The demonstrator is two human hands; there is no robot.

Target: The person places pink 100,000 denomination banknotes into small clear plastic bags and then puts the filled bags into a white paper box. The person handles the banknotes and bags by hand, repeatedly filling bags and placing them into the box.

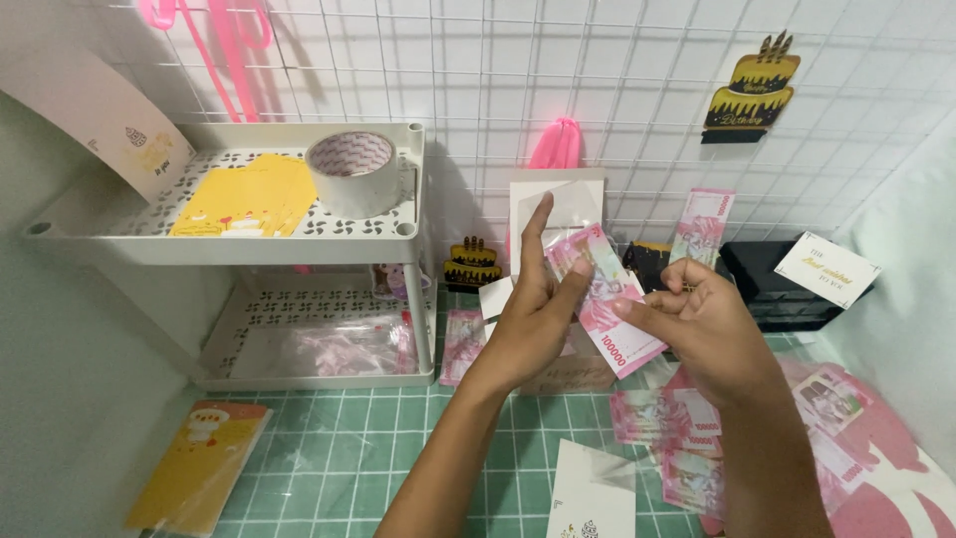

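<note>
both the left hand (533, 314) and right hand (697, 319) pinch one pink banknote (607, 299): light, thin, floppy and creasable, best gripped at opposite edges.

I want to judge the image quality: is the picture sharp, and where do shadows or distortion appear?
Head view: light is even and soft; the left hand, right hand and pink banknote look fairly sharp; the white shelf and pink ribbons cast grey shadows on the wall; wide-lens distortion bends the wire grid near the edges.
</note>
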